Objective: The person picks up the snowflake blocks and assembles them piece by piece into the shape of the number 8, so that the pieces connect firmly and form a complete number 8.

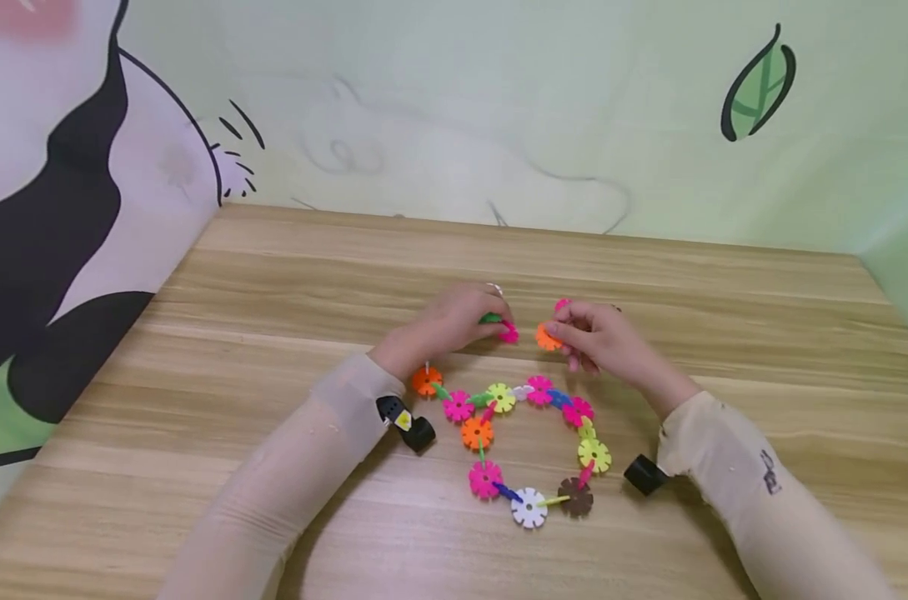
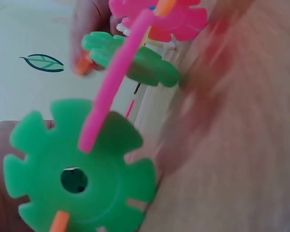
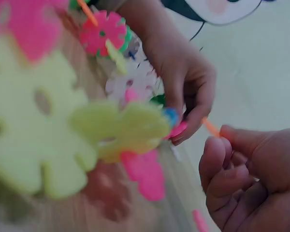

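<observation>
In the head view my left hand (image 1: 461,317) pinches a pink notched plastic disc (image 1: 509,332), with a green disc (image 1: 490,318) beside it. Facing it, my right hand (image 1: 607,340) pinches an orange notched disc (image 1: 547,337) between thumb and fingers. A small gap separates the orange disc from the pink one; the right wrist view shows the orange disc (image 3: 211,127) edge-on. Nearer me lies a ring of linked discs, among them a white disc (image 1: 529,508) and a brown disc (image 1: 576,497). A tail ending in an orange disc (image 1: 427,382) runs toward my left forearm; whether it continues under the hand is hidden.
Just beyond my right fingers is another pink disc (image 1: 563,305). A white piece (image 1: 494,289) shows behind my left hand. The wooden table (image 1: 311,267) meets a pale green wall (image 1: 438,108) at the back, and a printed panel stands at left.
</observation>
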